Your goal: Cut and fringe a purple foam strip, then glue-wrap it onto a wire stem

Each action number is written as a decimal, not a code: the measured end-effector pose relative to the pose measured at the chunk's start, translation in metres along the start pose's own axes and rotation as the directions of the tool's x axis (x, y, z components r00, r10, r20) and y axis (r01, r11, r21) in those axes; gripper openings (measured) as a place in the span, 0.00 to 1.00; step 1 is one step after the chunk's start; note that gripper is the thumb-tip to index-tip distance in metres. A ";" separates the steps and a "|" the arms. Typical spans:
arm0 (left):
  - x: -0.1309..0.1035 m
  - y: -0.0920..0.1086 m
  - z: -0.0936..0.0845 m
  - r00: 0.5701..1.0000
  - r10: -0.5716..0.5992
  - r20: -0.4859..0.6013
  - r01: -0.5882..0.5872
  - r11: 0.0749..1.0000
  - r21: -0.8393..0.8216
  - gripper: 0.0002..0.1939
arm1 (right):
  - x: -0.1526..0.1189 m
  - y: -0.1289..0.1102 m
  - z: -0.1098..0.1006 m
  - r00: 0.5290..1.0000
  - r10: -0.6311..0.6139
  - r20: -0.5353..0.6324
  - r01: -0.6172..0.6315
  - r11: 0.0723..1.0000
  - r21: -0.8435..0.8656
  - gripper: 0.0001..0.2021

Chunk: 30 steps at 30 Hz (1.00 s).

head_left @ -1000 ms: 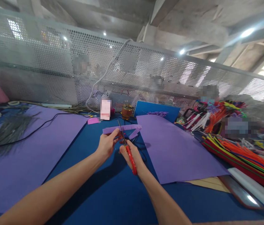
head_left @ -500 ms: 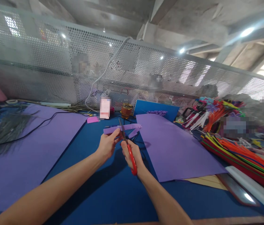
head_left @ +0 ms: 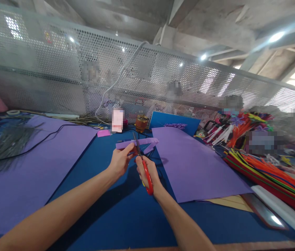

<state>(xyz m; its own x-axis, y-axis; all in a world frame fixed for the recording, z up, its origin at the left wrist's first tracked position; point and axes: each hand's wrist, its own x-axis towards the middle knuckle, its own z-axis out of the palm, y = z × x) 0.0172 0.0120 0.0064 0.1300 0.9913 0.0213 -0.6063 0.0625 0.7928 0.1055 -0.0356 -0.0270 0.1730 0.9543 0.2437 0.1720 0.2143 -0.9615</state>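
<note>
My left hand (head_left: 121,159) pinches a narrow purple paper strip (head_left: 147,141) between thumb and fingers, held above the blue tabletop (head_left: 92,177). The strip reaches to the right and folds back at its far end. In my right hand (head_left: 150,171) is a pair of scissors (head_left: 148,177) with red handles. Their dark blades point up and away and cross the strip just right of my left thumb. Whether the blades are fully closed I cannot tell.
Large purple sheets (head_left: 197,164) lie right and left. A black cable (head_left: 58,131) crosses the left one, beside dark bristly stems (head_left: 8,146). Colourful pipe cleaners (head_left: 270,174) pile up at right. At the back stand a jar (head_left: 141,123), a phone (head_left: 117,120) and a perforated metal screen (head_left: 142,76).
Both hands, the strip and the scissors stay almost in place. My right-hand fingers shift slightly around the handles, and a bit of yellow shows beside them.
</note>
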 end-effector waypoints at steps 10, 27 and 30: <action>0.001 0.001 -0.002 1.000 -0.002 0.013 0.002 1.000 -0.002 0.13 | 0.001 0.001 -0.001 1.000 0.011 0.011 -0.010 1.000 -0.005 0.20; 0.009 0.005 -0.002 0.997 0.043 -0.062 -0.043 0.999 0.000 0.15 | 0.000 0.000 -0.005 0.986 -0.119 0.119 0.134 0.983 -0.127 0.22; 0.007 0.004 -0.002 0.998 0.022 -0.057 -0.022 1.000 0.001 0.16 | 0.001 0.003 -0.005 0.987 -0.123 0.100 0.140 0.971 -0.192 0.18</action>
<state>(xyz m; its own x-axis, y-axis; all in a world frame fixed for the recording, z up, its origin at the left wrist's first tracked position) 0.0145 0.0199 0.0081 0.0720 0.9974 0.0039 -0.6078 0.0408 0.7930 0.1116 -0.0348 -0.0290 0.0526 0.9368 0.3459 0.3779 0.3020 -0.8752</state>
